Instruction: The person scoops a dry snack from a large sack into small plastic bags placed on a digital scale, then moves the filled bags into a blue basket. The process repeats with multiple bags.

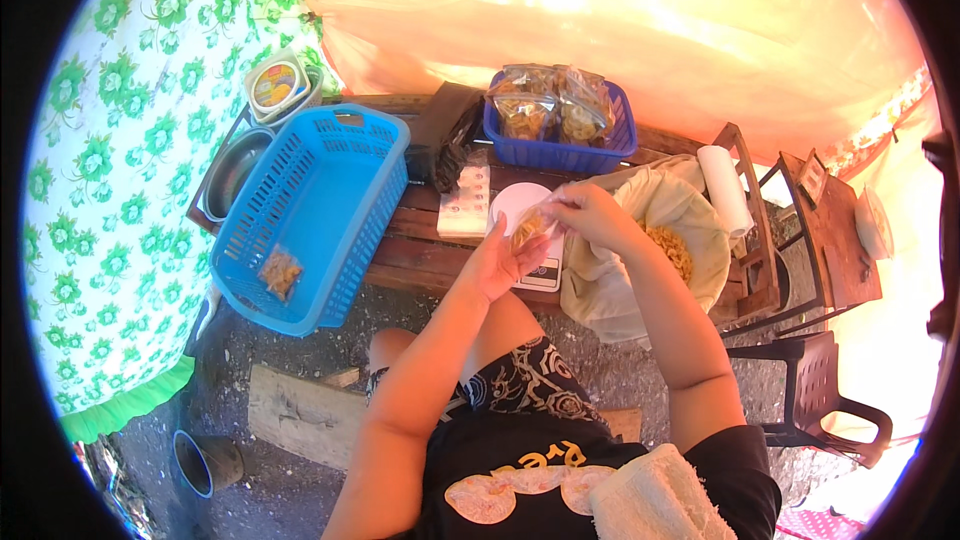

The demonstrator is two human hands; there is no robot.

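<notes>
A small clear plastic bag of yellowish chips (527, 229) is held up between my two hands, above a white kitchen scale (541, 276). My left hand (496, 262) is closed around its lower part from the left. At the top edge, the fingers of my right hand (592, 214) pinch the plastic. Right of the scale, a cloth-lined basket (700, 225) holds loose yellow chips (668, 248), partly hidden by my right forearm. Flat clear plastic bags (465, 202) lie just left of the scale.
A big light-blue basket (335, 205) with one small filled bag (280, 272) stands left. Behind, a dark-blue basket (563, 152) holds larger filled bags. A white paper roll (725, 190) sits right, near a brown plastic chair (825, 395). A bucket (207, 463) stands on the ground.
</notes>
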